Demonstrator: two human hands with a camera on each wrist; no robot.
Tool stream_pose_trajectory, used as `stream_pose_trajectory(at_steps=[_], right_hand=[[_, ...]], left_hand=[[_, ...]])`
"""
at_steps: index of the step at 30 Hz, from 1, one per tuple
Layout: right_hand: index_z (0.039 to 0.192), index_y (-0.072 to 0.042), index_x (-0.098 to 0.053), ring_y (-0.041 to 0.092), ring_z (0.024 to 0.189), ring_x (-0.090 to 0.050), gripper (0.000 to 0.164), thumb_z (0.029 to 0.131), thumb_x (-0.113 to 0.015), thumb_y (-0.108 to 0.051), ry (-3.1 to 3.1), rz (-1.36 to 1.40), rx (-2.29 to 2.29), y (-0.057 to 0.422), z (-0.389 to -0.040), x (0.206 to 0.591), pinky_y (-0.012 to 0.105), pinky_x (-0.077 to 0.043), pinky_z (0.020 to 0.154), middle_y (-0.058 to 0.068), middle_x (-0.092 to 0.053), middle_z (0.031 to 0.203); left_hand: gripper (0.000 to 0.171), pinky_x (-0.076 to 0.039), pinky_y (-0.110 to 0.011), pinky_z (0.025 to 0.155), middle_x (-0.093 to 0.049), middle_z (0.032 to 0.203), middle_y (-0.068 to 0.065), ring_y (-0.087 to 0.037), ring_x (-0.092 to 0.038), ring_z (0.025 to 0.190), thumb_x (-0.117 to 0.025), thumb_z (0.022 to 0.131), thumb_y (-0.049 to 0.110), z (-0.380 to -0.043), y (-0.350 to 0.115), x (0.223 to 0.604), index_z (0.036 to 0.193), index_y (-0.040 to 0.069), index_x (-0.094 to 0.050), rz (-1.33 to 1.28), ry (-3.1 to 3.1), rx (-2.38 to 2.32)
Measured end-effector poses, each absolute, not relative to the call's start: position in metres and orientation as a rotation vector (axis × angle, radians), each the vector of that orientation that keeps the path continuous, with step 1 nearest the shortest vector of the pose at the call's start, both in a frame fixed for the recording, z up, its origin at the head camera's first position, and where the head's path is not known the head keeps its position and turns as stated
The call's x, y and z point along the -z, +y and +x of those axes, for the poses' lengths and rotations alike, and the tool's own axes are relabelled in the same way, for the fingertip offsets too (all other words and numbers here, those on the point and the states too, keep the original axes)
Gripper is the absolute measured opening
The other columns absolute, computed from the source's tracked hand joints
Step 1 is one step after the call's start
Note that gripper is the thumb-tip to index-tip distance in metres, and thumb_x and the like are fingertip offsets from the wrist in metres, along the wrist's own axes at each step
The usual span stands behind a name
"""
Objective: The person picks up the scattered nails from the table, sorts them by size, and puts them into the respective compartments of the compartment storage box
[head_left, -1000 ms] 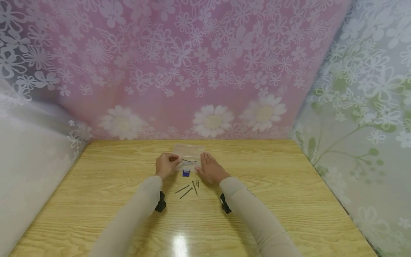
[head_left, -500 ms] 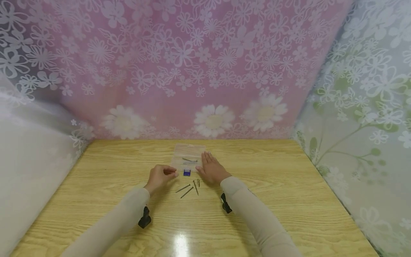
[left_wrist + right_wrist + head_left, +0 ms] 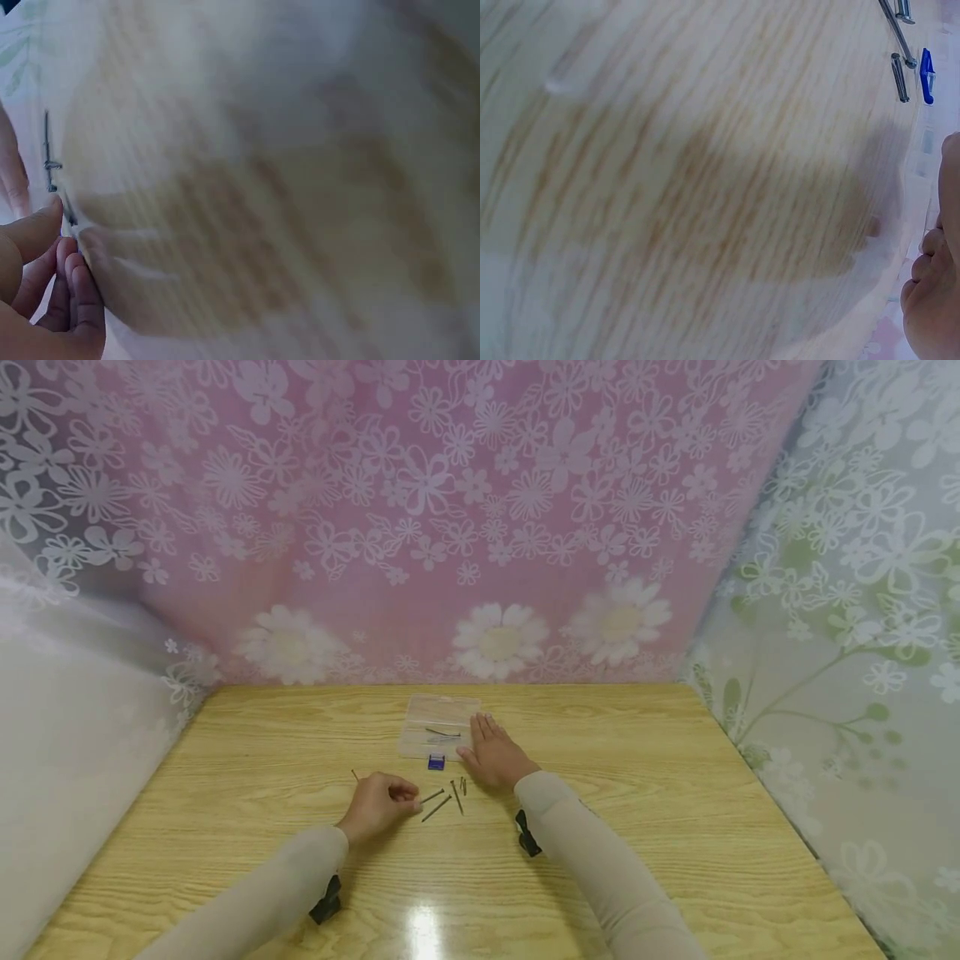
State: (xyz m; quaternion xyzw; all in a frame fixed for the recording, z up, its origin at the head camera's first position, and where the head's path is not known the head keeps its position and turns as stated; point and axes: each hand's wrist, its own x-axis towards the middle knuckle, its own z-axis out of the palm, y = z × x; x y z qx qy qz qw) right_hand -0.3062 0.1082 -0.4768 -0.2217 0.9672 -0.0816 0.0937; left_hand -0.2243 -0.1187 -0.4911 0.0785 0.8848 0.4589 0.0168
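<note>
My left hand (image 3: 378,806) has curled fingers, and its thumb and fingertips pinch the near left end of a long nail (image 3: 432,795) on the table. A thin reddish thing (image 3: 355,773) shows at the far side of this hand; I cannot tell what it is. In the left wrist view, a nail (image 3: 70,208) shows just past the thumb tip. My right hand (image 3: 495,756) rests with straight fingers along the right edge of a clear plastic case (image 3: 438,706) with a blue latch (image 3: 437,762). Nails (image 3: 444,735) lie in the case.
Two more long nails (image 3: 437,808) and some short ones (image 3: 462,787) lie in front of the case. The right wrist view shows the blue latch (image 3: 927,75) and short nails (image 3: 898,77). A flowered pink cloth (image 3: 360,527) hangs behind the wooden table (image 3: 615,735).
My left hand has left the case and come toward me, down to the left end of a long nail. My right hand stays at the case's right edge.
</note>
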Motion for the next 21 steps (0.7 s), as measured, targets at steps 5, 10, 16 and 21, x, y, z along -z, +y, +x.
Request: stream_pose_trajectory(at_steps=[5,10,16,21], right_hand=[[0.153,-0.001,-0.003,0.029,0.147,-0.002,0.073,0.103,-0.020,-0.052,2.876,-0.658,0.237,0.1088,-0.3057,0.4768,0.043,-0.010,0.118,0.017,-0.003,0.160],[0.153,-0.002,-0.002,0.028,0.147,-0.001,0.073,0.103,-0.020,-0.052,2.869,-0.650,0.246,0.1086,-0.3062,0.4781,0.043,-0.009,0.118,0.016,-0.002,0.160],[0.153,-0.002,-0.002,0.028,0.147,-0.001,0.074,0.103,-0.020,-0.053,2.871,-0.655,0.233,0.1088,-0.3081,0.4800,0.042,-0.009,0.118,0.016,-0.003,0.160],[0.153,-0.001,-0.002,0.029,0.147,-0.001,0.073,0.103,-0.020,-0.052,2.872,-0.658,0.227,0.1089,-0.3076,0.4788,0.043,-0.010,0.118,0.016,-0.003,0.160]], left_hand=[[0.007,-0.049,-0.022,0.059,-0.070,0.077,0.000,-0.007,-0.060,0.066,-0.080,0.077,0.007,-0.2213,-0.1182,0.4945,0.082,0.005,-0.076,0.343,2.822,-1.376],[0.005,-0.048,-0.022,0.058,-0.071,0.075,0.000,-0.007,-0.060,0.065,-0.080,0.076,0.007,-0.2197,-0.1165,0.4955,0.076,0.006,-0.076,0.369,2.880,-1.364],[0.007,-0.045,-0.022,0.055,-0.068,0.070,0.001,-0.007,-0.055,0.060,-0.077,0.079,0.005,-0.2184,-0.1126,0.4939,0.072,0.007,-0.074,0.351,2.901,-1.334],[0.010,-0.042,-0.023,0.053,-0.065,0.067,0.002,-0.007,-0.051,0.057,-0.076,0.080,0.006,-0.2193,-0.1113,0.4945,0.071,0.007,-0.073,0.351,2.902,-1.326]])
